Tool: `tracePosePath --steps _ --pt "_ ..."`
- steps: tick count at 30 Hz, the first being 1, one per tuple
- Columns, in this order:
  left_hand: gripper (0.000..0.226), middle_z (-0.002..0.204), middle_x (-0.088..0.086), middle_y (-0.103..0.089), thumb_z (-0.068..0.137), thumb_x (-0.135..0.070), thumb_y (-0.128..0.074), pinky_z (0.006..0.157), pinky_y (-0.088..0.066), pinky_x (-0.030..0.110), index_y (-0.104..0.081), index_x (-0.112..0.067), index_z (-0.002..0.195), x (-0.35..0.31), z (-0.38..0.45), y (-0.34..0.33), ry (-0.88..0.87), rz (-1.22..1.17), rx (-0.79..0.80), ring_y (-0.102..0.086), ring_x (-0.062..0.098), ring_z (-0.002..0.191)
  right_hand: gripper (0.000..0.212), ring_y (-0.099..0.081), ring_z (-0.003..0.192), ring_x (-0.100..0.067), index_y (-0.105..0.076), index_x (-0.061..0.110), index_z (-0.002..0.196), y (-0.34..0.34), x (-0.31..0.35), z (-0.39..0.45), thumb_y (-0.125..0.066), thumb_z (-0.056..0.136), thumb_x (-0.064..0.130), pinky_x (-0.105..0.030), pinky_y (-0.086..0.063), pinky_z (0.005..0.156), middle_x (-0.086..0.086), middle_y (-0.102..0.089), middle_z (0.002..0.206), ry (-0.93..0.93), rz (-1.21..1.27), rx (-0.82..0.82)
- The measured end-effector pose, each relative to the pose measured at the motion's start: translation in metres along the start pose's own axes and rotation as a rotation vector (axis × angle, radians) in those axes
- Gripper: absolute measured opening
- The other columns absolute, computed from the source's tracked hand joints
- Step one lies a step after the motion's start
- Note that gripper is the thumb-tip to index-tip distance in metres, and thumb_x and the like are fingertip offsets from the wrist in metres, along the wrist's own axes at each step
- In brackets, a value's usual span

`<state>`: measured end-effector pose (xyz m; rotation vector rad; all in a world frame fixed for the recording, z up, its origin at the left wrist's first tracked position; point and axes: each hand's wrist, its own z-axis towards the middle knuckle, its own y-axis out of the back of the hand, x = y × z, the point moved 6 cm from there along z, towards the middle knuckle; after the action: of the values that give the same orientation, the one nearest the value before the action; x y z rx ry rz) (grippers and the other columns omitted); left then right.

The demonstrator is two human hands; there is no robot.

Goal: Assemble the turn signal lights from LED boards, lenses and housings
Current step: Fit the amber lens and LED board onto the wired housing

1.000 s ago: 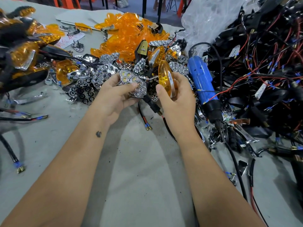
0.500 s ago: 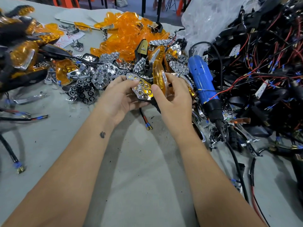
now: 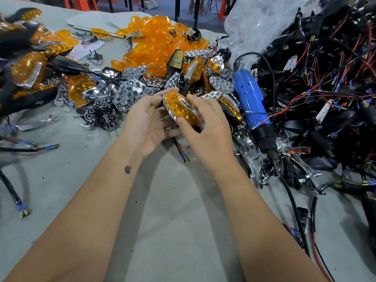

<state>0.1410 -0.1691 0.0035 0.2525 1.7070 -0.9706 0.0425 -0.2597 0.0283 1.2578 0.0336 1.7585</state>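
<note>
Right above the middle of the tabletop point(image 3: 168, 210) you've got one turn signal light point(image 3: 183, 108) held between both hands. Your left hand point(image 3: 146, 123) cups it from underneath with fingers loosely curled around the back, and your right hand point(image 3: 205, 129) pinches the amber lens side, thumb on the near edge and fingers over the far edge. One wire tail with two brass-tipped leads point(image 3: 181, 153) hangs out below your hands onto the tabletop.

Behind it there's a heap of loose amber lenses point(image 3: 160, 43), too many to count, plus a scatter of chrome reflector boards point(image 3: 126, 96), at least a dozen. One blue electric screwdriver point(image 3: 252, 106) lies just beside your right hand. A black tangle of wired housings point(image 3: 317, 88) fills the right side up to the edge. Finished lights point(image 3: 26, 70) are stacked far left. Bare grey tabletop sits between your forearms and to your near left.
</note>
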Motion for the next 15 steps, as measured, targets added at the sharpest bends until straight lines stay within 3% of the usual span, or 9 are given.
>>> tracePosePath --steps 2,6,15 --pt "0.041 0.103 0.011 -0.068 0.1 -0.02 -0.031 0.07 -0.059 0.037 -0.064 -0.019 0.124 -0.0001 0.0001 -0.0002 0.001 -0.007 0.012 -0.067 0.024 0.085 0.048 -0.055 0.11 -0.016 -0.059 0.016 0.135 0.001 0.0019 -0.0006 -0.07 0.089 0.025 -0.044 -0.047 0.096 0.002 -0.057 0.118 0.0 0.007 -0.014" --pt "0.037 0.095 0.006 -0.072 0.102 -0.02 -0.035 0.059 -0.056 0.029 -0.064 -0.02 0.124 -0.0006 -0.0008 -0.003 -0.01 -0.01 0.014 -0.07 0.018 0.077 0.047 -0.057 0.106 -0.018 -0.06 0.015 0.134 0.0023 0.0053 -0.002 -0.07 0.089 0.023 -0.045 -0.048 0.094 0.001 -0.059 0.114 0.033 0.004 -0.033" --pt "0.03 0.094 0.003 -0.072 0.106 -0.019 -0.039 0.058 -0.055 0.029 -0.064 -0.023 0.121 -0.0014 -0.0016 -0.0038 -0.032 0.039 0.006 -0.069 0.014 0.075 0.046 -0.056 0.106 -0.019 -0.061 0.013 0.133 0.0041 0.006 -0.0024 -0.071 0.089 0.022 -0.041 -0.049 0.091 -0.003 -0.057 0.114 0.069 -0.023 -0.067"
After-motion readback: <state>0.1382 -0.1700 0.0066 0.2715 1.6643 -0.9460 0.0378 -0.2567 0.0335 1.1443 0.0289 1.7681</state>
